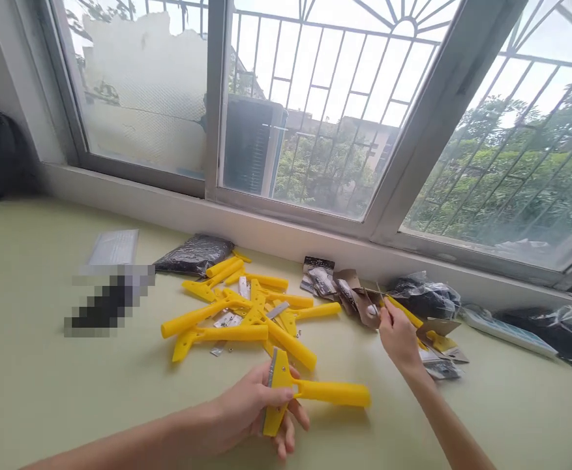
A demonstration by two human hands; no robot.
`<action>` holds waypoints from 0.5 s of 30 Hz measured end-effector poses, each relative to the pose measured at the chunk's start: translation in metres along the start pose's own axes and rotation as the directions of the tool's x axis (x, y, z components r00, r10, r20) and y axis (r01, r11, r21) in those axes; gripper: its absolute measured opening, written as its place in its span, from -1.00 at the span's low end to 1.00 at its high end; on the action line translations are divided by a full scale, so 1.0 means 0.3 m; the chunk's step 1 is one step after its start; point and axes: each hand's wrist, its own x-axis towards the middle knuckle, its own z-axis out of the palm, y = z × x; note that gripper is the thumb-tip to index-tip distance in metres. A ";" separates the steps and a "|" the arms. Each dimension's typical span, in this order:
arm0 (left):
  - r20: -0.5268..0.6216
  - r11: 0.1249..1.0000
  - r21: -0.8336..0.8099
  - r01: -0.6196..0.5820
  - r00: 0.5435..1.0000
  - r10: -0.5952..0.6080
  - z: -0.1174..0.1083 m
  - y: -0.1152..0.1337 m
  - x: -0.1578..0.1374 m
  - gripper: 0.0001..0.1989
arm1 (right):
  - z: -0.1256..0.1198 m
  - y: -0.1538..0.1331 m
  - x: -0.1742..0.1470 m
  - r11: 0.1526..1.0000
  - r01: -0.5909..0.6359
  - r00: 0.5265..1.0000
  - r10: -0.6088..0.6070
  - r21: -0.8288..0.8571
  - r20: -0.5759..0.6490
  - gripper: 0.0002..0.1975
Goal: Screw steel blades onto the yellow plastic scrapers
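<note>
Your left hand [251,403] has its grip pinching a yellow scraper [334,393] at six o'clock. At two o'clock from it, your right hand [402,336] meets cardboard packaging [365,307]; whether that grip pinches any, I cannot tell.

On pale green table [36,365], middle: heap of yellow plastic scrapers [256,307] | near, before heap: lone yellow plastic scraper [322,391] | far left of heap: flat black plastic packet [195,253] | left of that: flat clear plastic packet [114,247] | right of heap: brown cardboard packaging [364,305] | right of that: crumpled black plastic bag [425,294]
</note>
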 end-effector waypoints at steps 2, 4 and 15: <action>0.080 1.000 -0.013 0.026 0.996 -0.025 -0.013 -0.020 0.010 -0.41 | -0.022 -0.044 -0.035 0.991 0.054 0.996 -0.063 0.120 0.066 -0.34; 0.104 0.999 -0.033 0.027 0.994 -0.023 -0.024 -0.025 0.015 -0.43 | -0.065 -0.126 -0.050 0.964 0.094 0.983 -0.129 0.248 0.132 -0.37; -0.110 0.940 0.322 0.114 0.990 -0.082 -0.088 0.074 -0.028 -0.38 | -0.133 -0.603 -0.186 0.724 -0.062 0.928 -0.212 0.687 0.307 -0.57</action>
